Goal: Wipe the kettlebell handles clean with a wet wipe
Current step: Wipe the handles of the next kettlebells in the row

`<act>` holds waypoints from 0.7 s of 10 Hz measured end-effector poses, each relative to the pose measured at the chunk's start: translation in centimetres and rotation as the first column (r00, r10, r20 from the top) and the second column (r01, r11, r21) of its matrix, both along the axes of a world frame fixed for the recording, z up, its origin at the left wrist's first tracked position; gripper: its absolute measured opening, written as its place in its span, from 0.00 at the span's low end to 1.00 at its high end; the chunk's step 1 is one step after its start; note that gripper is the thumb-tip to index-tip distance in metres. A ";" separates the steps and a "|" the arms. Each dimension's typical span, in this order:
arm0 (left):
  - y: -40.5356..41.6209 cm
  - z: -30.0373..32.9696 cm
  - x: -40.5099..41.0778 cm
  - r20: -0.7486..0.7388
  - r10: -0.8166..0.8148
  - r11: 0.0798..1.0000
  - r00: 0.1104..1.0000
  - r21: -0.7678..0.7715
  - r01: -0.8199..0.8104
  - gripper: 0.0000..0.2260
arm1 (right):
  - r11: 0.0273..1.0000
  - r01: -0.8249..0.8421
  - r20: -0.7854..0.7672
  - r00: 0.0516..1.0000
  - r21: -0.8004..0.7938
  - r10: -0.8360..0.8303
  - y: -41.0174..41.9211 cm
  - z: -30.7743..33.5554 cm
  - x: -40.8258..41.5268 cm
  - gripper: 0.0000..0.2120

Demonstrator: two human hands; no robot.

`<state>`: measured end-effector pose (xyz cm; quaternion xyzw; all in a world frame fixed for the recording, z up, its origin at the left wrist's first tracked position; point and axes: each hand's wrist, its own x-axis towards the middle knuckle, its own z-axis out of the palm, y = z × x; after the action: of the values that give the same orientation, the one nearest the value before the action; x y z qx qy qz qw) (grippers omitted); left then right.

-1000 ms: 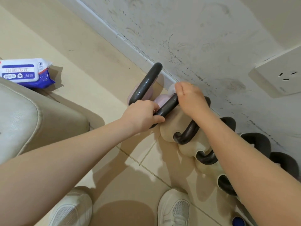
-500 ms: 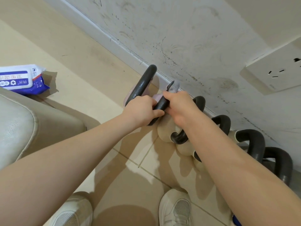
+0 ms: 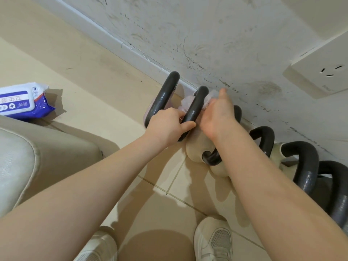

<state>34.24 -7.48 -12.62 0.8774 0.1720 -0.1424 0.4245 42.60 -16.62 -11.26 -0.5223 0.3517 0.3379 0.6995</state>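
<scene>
Nearest you, your left hand (image 3: 168, 124) closes around the lower end of the second handle (image 3: 194, 108), bracing that kettlebell so it cannot roll under the rubbing. Just right of the handle, your right hand (image 3: 218, 113) presses the wet wipe (image 3: 188, 101) against the bar; whether its fingers clamp the wipe cannot be told. Beyond the handle stands the wall (image 3: 207, 34). The wipe pack (image 3: 22, 100) lies well left, within reach.

Domestic room, used as home workout corner. Evidence: beige tiled floor (image 3: 47, 53), scuffed white wall (image 3: 226, 34) with skirting, wall socket (image 3: 320, 72) at 2 o'clock, leather seat cushion (image 3: 28, 157) at 9 o'clock, row of kettlebells (image 3: 305, 162) along wall at 3 o'clock.
</scene>
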 end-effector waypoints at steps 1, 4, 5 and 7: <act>0.0 0.1 0.0 0.009 0.019 0.999 1.000 -0.042 -0.018 0.12 | 0.993 -0.066 0.070 0.995 -0.097 0.073 -0.2 -0.9 -3.3 0.30; 0.4 -0.3 -1.3 -0.059 0.266 0.886 0.962 -0.378 -0.269 0.16 | 0.964 -0.143 0.290 0.935 -0.223 0.205 -0.7 -2.1 -5.6 0.16; -0.2 0.2 -2.1 -0.075 0.339 0.821 0.938 -0.463 -0.334 0.12 | 0.967 -0.110 0.387 0.901 -0.230 0.195 0.0 -2.7 -6.9 0.13; -1.9 1.7 -2.8 0.008 0.356 0.848 0.934 -0.422 -0.319 0.15 | 0.918 -0.107 0.471 0.832 -0.382 0.293 0.7 -5.1 -13.3 0.10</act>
<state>31.39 -9.37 -10.88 0.7285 0.2710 -0.0607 0.6262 29.30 -15.93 -16.33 -0.7409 0.1454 0.1911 0.6273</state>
